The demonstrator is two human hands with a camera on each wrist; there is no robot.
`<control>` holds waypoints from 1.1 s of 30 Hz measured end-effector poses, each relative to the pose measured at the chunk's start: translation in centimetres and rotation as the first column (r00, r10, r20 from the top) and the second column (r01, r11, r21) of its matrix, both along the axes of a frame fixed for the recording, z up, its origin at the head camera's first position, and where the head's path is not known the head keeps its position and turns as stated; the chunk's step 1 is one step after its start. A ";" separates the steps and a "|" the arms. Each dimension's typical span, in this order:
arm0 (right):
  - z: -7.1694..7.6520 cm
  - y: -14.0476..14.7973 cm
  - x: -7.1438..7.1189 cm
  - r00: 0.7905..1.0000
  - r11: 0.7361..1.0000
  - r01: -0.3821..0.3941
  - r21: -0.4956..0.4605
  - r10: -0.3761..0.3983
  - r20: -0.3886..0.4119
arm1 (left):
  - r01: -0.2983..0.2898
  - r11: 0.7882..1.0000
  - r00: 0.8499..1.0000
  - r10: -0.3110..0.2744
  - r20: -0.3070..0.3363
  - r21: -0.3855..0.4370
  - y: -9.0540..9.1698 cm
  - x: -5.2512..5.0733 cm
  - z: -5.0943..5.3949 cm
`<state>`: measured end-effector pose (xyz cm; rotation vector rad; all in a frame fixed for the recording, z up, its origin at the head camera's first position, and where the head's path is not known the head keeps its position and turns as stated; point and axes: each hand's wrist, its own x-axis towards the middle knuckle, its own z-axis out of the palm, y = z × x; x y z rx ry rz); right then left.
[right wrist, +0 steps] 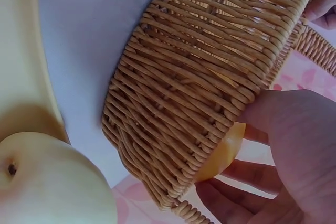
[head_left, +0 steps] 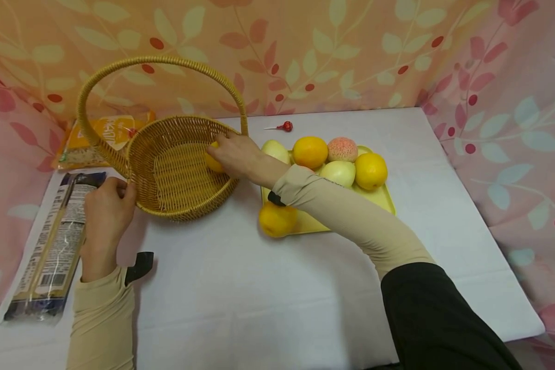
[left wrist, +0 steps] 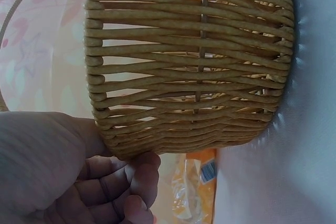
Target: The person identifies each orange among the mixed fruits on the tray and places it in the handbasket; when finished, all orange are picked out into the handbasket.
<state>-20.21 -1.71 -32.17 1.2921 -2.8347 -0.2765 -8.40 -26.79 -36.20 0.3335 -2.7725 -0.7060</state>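
Note:
A wicker basket (head_left: 185, 203) with a tall arched handle stands on the table. At its left side, my left hand (head_left: 108, 221) pinches the rim between thumb and fingers, as the left wrist view (left wrist: 121, 182) of this hand also shows. My right hand (head_left: 240, 156) reaches over the right rim and holds an orange (head_left: 213, 158) inside the basket. Through the right wrist view, fingers curl around the orange (right wrist: 223, 153) just behind the woven wall, which hides part of it. No other fruit shows in the basket.
Right of the basket, a yellow tray (head_left: 312, 223) bears pears, oranges and a pinkish fruit (head_left: 343, 149); my right forearm crosses over it. A red lollipop (head_left: 287, 126) lies behind. Left are a long noodle packet (head_left: 57, 241) and an orange bag (head_left: 97, 136).

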 end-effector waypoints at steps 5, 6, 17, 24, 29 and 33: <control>0.2 -0.1 0.0 1.000 1.000 0.008 0.017 -0.009 0.022 | -0.003 1.000 1.000 0.003 0.012 0.007 0.0 0.1 -0.1; 0.2 -0.1 0.0 1.000 1.000 0.011 0.023 -0.012 0.027 | -0.003 1.000 1.000 0.003 0.012 0.008 0.0 0.1 -0.1; 1.5 1.4 0.5 0.995 0.998 0.018 -0.057 -0.013 0.094 | -0.004 1.000 1.000 0.004 0.017 0.010 0.2 0.0 -0.1; 3.3 5.8 2.2 0.994 0.943 -0.067 -0.327 0.092 0.061 | 0.000 1.000 1.000 0.000 -0.008 -0.001 0.2 0.0 -0.1; 4.1 9.7 3.3 0.996 0.889 -0.085 -0.451 0.087 -0.016 | -0.012 1.000 0.999 0.011 0.032 0.009 0.1 -0.1 0.0; 4.2 13.1 4.0 0.995 0.836 -0.092 -0.541 0.052 -0.088 | -0.020 1.000 0.997 0.019 0.071 0.018 0.1 -0.2 0.2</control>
